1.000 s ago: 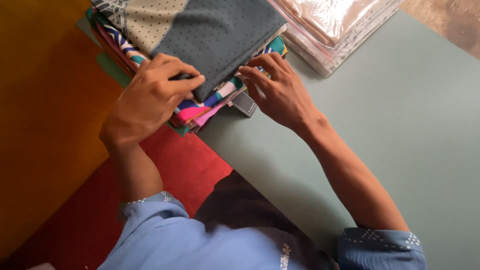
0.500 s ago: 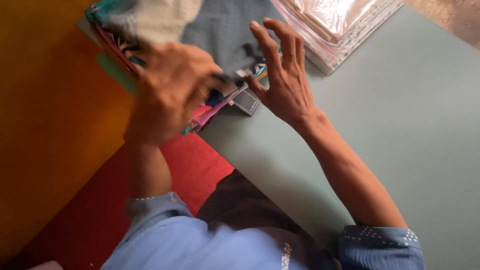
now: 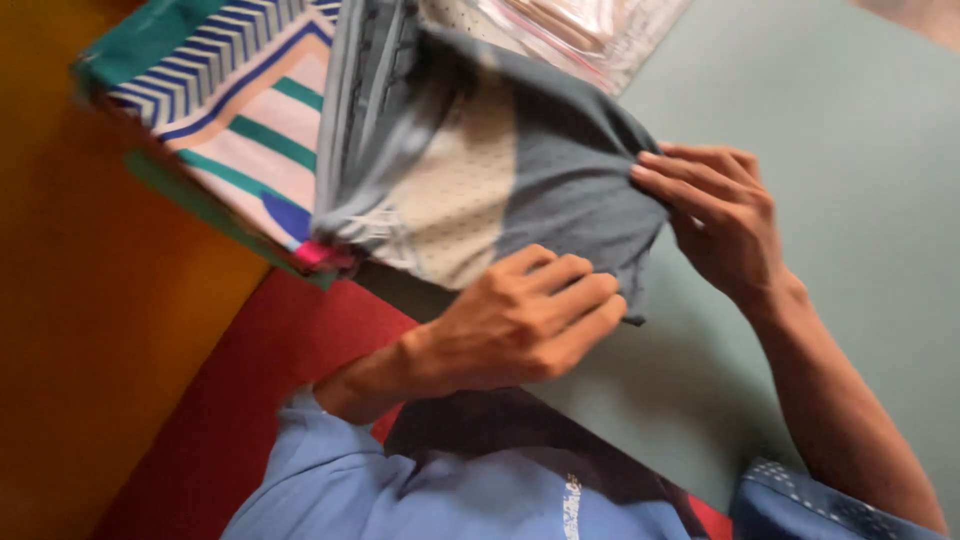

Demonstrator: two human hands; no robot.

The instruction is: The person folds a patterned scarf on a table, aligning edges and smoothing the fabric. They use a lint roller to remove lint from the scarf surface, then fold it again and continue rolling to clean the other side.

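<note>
A folded grey and cream dotted cloth (image 3: pixel 480 170) is lifted off a stack of folded fabrics. My left hand (image 3: pixel 520 320) grips its lower edge from underneath, fingers curled around the cloth. My right hand (image 3: pixel 720 220) pinches the cloth's right corner between fingers and thumb. Under the raised cloth lies a striped fabric (image 3: pixel 240 100) in teal, blue, cream and pink, the top of the stack that remains.
The pale green table (image 3: pixel 840 300) runs to the right and front. A clear plastic packet (image 3: pixel 570 30) lies at the far edge behind the cloth. Orange and red floor (image 3: pixel 150 380) shows at the left, beside the table's edge.
The grey dotted cloth lay flat on top of the stack; both hands have taken hold of it and lifted it toward me, uncovering the striped fabric below. The view has moved closer.
</note>
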